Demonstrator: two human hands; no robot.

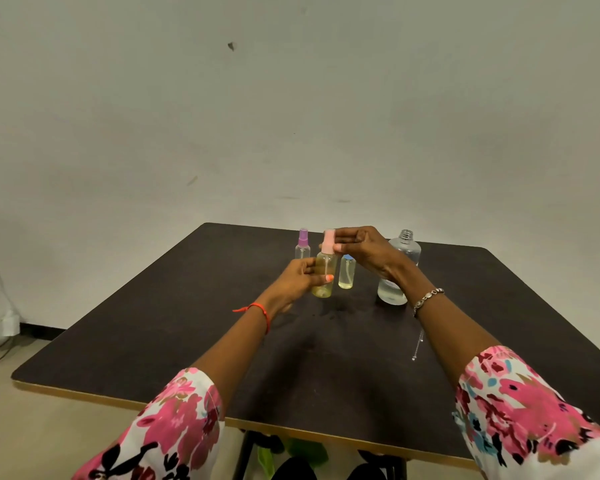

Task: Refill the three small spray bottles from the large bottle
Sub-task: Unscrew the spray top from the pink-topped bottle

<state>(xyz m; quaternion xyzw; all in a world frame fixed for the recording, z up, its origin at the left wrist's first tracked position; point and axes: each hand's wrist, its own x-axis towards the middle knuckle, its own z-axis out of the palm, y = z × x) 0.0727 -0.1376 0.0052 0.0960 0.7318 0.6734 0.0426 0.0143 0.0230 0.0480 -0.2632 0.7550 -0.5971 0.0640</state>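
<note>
Holding a small spray bottle (324, 275) of yellowish liquid upright over the dark table (187, 334), left hand (297, 280) wrapped around its body, fingers closed on it. Pinching the pink spray cap (328, 241) on that bottle's top with the right hand (364, 251), thumb and fingertips pressed to the cap's side; seemingly seated on the neck, though hard to confirm. Standing behind, just to the left, a purple-capped bottle (302, 244), looking nearly clear. Standing just right of the held one, a blue-capped bottle (347, 273) with pale liquid low inside. Sitting further right, partly hidden by the right wrist, the large bottle (405, 252), uncapped, threads bare, clear liquid at its base.
</note>
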